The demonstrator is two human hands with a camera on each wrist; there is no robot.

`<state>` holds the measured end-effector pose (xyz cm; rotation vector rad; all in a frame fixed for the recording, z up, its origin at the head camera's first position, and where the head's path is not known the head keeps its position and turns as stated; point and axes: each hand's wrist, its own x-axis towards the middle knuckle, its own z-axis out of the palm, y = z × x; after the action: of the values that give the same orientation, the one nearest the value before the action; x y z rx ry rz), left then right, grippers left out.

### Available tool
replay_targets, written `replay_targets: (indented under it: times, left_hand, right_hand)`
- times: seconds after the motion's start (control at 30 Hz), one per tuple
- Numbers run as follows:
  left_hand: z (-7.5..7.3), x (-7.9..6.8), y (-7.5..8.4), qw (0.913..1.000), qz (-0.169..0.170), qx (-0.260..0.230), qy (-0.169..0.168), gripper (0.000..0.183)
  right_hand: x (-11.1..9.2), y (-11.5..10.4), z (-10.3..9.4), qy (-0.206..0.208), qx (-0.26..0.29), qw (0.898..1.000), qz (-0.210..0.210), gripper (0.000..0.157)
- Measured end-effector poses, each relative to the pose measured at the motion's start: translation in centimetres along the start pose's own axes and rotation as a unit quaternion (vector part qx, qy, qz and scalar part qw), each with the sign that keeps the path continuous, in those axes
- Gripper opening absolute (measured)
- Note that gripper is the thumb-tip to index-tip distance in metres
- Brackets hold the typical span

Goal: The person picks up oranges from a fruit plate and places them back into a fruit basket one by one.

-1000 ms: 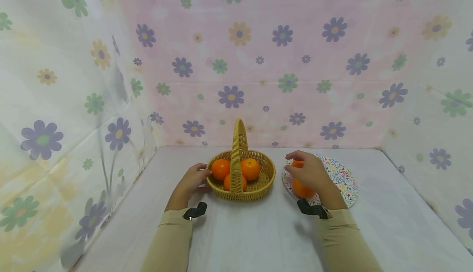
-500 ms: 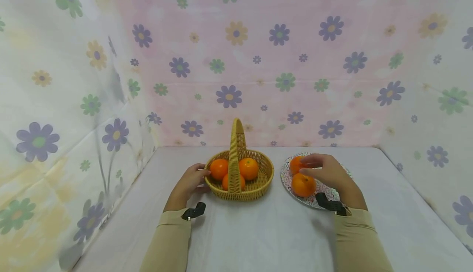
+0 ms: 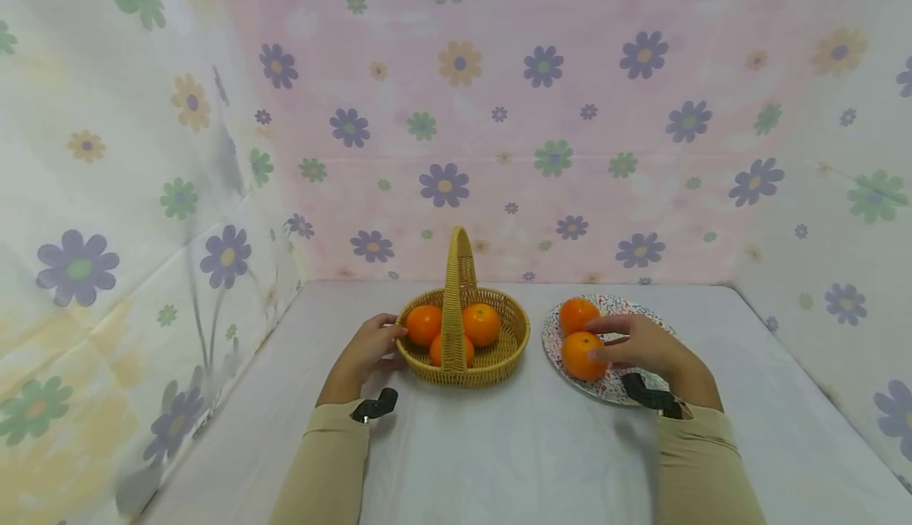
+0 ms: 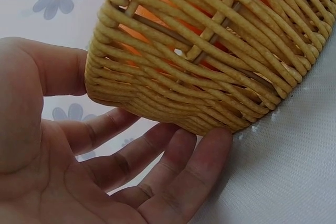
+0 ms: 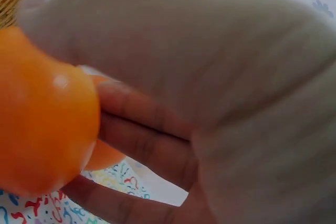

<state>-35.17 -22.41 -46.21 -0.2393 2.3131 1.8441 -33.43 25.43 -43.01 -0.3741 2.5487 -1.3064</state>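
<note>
A woven wicker basket (image 3: 492, 373) with a tall arched handle holds three oranges (image 3: 480, 325). My left hand (image 3: 366, 352) grips its left side; in the left wrist view the thumb lies at the rim and the fingers reach under the woven wall (image 4: 184, 93). To the right, a round speckled plate (image 3: 618, 303) bears two oranges, one behind the other. My right hand (image 3: 651, 348) holds the nearer orange (image 3: 580, 356) from its right side, thumb and fingers spread around it in the right wrist view. The farther orange (image 3: 577, 315) sits just beyond the fingers.
A white cloth covers the table (image 3: 499, 454). Flower-printed fabric (image 3: 541, 216) hangs behind and on both sides. The plate stands a short gap to the right of the basket.
My right hand has moved right from over the oranges on the plate, uncovering them, then closed in on the nearer one. The left hand has stayed at the basket.
</note>
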Motion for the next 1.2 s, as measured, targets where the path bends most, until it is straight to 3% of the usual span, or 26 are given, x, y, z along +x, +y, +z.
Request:
replay_targets:
  times: [0.23, 0.6, 1.2]
  left_hand:
    - [0.2, -0.2, 0.3, 1.0, 0.002, -0.001, 0.001, 0.044]
    - [0.2, -0.2, 0.3, 1.0, 0.002, -0.009, 0.0, 0.044]
    - [0.0, -0.2, 0.1, 1.0, -0.001, -0.006, 0.002, 0.045]
  right_hand:
    - [0.6, 0.6, 0.5, 0.003, -0.042, 0.999, -0.002, 0.07]
    - [1.3, 1.2, 0.6, 0.006, -0.042, 0.999, -0.006, 0.071]
    - [1.0, 0.2, 0.6, 0.021, -0.019, 0.999, -0.017, 0.066]
